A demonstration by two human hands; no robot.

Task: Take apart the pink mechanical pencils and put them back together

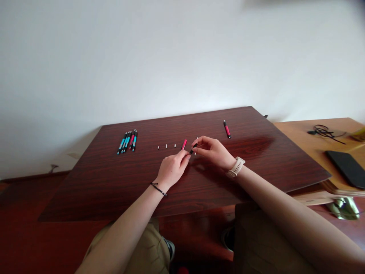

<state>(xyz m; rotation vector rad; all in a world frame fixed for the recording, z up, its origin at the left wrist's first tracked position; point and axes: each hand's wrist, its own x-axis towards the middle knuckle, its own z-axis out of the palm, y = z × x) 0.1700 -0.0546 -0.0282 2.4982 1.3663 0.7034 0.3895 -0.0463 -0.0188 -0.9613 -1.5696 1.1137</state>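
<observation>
Left to right: bunched teal and pink pens (127, 142), too crowded to count, three small pale pieces (166, 146) and one pink barrel (184, 144) behind left-hand fingers (186, 153); a person's left hand (172, 167) and right hand (213, 151) pinch one black part (193, 148) between fingertips over the surface (114, 190); beyond, one pink pen (227, 129), one cable (325, 132).

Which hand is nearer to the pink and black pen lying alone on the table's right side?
Right. The right hand is on the near side of the pen, slightly left; the left hand is farther left.
</observation>
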